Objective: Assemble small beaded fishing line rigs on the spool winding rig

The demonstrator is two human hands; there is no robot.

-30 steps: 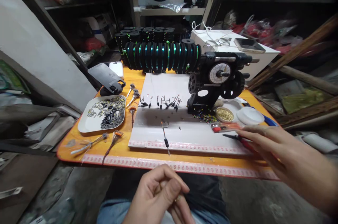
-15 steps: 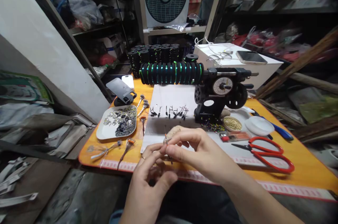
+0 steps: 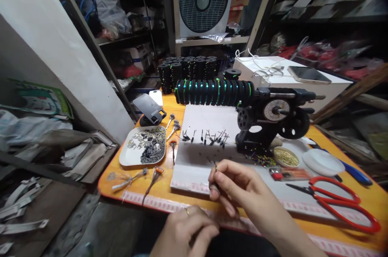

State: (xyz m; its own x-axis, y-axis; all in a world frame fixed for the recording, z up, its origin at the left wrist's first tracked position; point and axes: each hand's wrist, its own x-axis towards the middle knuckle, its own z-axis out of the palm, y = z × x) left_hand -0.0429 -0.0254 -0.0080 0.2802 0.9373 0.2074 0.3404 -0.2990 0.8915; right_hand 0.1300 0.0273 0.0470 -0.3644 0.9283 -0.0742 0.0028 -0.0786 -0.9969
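My right hand (image 3: 239, 186) is above the front of the white board (image 3: 189, 166), thumb and forefinger pinched on a small, thin dark piece (image 3: 216, 167). Its exact kind is too small to make out. Lower and nearer to me, my left hand (image 3: 189, 230) has its fingers curled in, a ring on one of them. Its fingertips are hidden, so what they hold, if anything, does not show. Farther back on the board lies a row of small black pieces with thin wire stems (image 3: 209, 137).
A black winding device (image 3: 273, 111) carries a row of black spools (image 3: 214, 92). On the left is a tray of small parts (image 3: 127, 162), with wire bundles (image 3: 156, 174) nearby. Red-handled scissors (image 3: 336, 198), a dish of golden beads (image 3: 285, 156) and a white lid (image 3: 323, 162) lie right.
My hands have come apart: the left has dropped toward me and curled, while the right keeps its pinch over the board. The whole view has shifted, moving the scene rightward and slightly down.
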